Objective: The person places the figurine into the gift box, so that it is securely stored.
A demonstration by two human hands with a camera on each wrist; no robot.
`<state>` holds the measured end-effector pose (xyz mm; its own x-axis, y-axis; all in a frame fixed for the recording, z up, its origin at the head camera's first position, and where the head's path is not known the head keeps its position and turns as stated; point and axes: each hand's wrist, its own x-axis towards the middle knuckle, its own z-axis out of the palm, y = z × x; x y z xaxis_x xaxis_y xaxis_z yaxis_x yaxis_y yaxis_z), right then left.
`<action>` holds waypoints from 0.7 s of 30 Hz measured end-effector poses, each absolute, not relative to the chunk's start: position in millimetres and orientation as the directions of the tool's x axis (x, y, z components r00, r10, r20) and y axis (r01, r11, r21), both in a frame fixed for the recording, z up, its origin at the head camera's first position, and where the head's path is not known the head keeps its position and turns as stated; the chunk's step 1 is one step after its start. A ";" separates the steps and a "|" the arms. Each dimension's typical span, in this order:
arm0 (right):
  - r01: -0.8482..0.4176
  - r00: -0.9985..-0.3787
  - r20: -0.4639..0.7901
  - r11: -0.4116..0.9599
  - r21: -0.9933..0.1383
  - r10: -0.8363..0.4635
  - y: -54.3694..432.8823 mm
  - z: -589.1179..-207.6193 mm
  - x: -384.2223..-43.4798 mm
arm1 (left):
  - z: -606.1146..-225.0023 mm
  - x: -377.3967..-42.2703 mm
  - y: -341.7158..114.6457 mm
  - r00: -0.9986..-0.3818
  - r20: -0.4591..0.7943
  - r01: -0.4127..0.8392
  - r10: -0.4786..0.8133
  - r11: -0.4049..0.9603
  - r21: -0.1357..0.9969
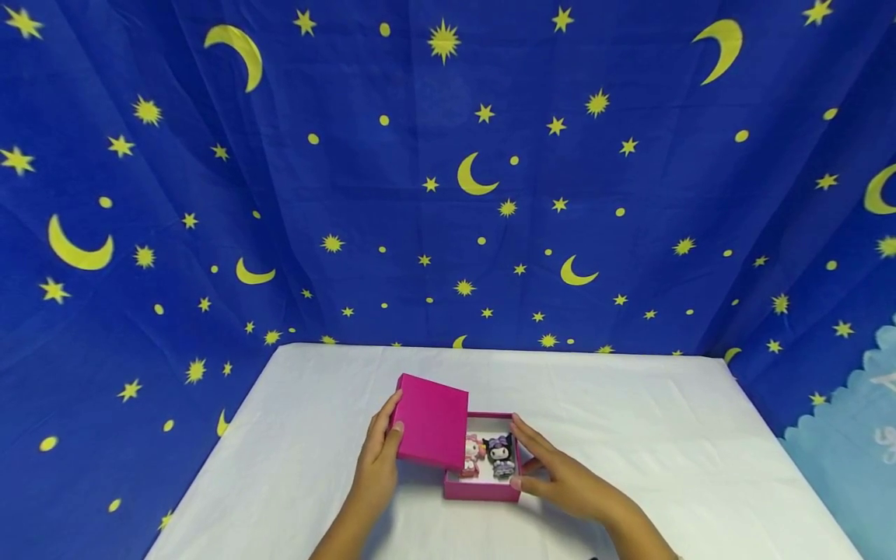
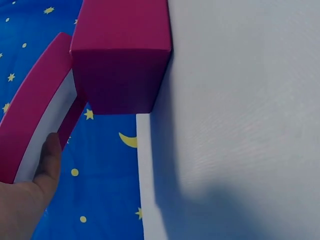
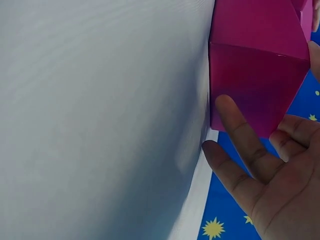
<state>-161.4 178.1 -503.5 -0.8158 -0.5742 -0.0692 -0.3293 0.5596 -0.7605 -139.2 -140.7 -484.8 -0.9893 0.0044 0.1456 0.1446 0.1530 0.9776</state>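
Observation:
My left hand (image 1: pixel 374 470) grips a square magenta box lid (image 1: pixel 430 424) by its left edge, thumb on the near side, and holds it tilted over the left part of the box. The matching magenta box base (image 1: pixel 483 492) sits on the white table. Inside its white interior are two small figurines: a pink-and-white one (image 1: pixel 472 457), partly hidden by the lid, and a black-hooded one (image 1: pixel 501 457) with a white face. At the right wall of the base my right hand (image 1: pixel 574 484) spans from corner to corner, gripping it; in the right wrist view other fingers (image 3: pixel 240 130) lie beside the wall.
A white cloth covers the table (image 1: pixel 665 451). Behind it and to the left hangs a blue curtain (image 1: pixel 420 155) with yellow moons and stars. Light blue fabric (image 1: pixel 847 435) with a scalloped edge shows at the right.

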 end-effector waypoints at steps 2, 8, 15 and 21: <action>-0.326 -0.815 -0.074 0.560 -0.762 -0.574 177.0 -503.5 -161.7 | -487.8 -140.1 -140.1 -0.991 0.131 0.130 0.007 0.177 0.976; -0.335 -0.813 -0.056 0.543 -0.770 -0.580 172.6 -504.7 -164.6 | -496.0 -141.7 -136.3 -0.994 0.112 0.109 0.002 0.266 0.958; -0.335 -0.812 -0.045 0.528 -0.781 -0.581 170.6 -505.8 -165.3 | -502.9 -143.5 -127.3 -0.993 0.115 0.110 0.005 0.335 0.936; -0.319 -0.824 -0.046 0.529 -0.786 -0.565 169.9 -506.7 -166.2 | -506.7 -144.9 -121.1 -0.994 0.111 0.105 0.005 0.382 0.918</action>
